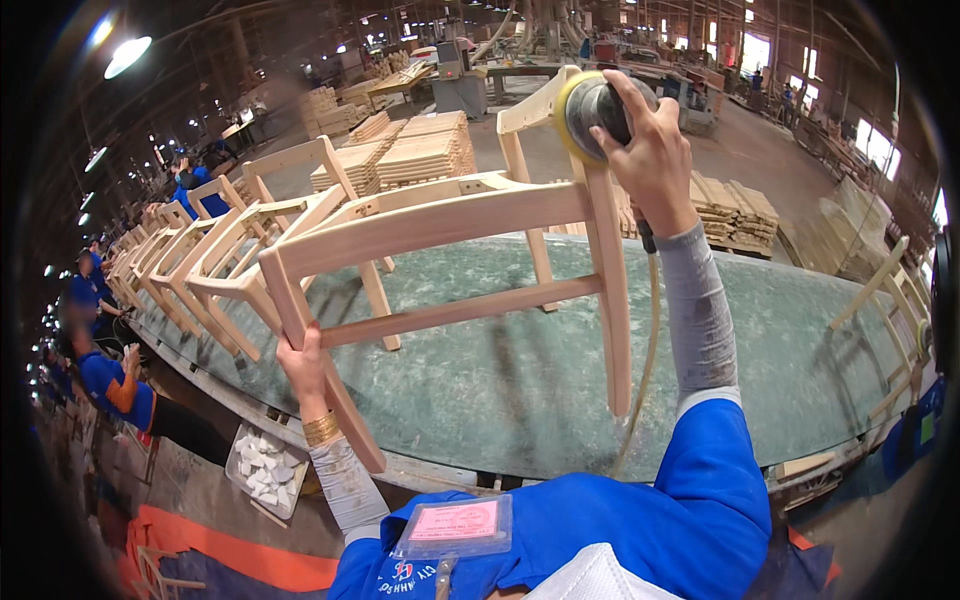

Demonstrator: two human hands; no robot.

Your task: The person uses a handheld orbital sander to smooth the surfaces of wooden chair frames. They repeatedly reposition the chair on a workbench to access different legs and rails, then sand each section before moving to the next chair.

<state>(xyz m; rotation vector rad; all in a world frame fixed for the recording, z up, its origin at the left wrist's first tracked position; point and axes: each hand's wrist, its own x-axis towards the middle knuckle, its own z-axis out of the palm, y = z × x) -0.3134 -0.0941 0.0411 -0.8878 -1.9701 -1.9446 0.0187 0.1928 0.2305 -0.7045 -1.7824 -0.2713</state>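
While the Left Hand (304, 368) Gripped a Wooden Chair (440, 228), the Right Hand (645, 140) Held a Round Sander (608, 115)

As the chair was turned sideways over the big green table (480, 390), its tall back post was on the right and its seat was on the left. The wood was pale and looked smooth, with thin lines of grain. Its bars were long and flat, and its legs got thinner near the feet.

The left hand was closed around the near front leg, just by the low side bar. The right hand was wrapped over the sander, which was dark on top with a fat yellow rim. That rim touched the top of the back post. A thin, pale hose (653, 310) hung below the right wrist.

The table top was flat, with chalky smudges all over. Its near edge made a long curve, and the foot of the gripped leg came right to it. I could not tell if that foot touched. On the left, a row of chairs (205, 250) stood close by, so room was tight there. On the right, a wide bit of green lay between the chair and another chair (895, 290). Below the near edge sat a white bin (234, 462) of lumpy white bits.
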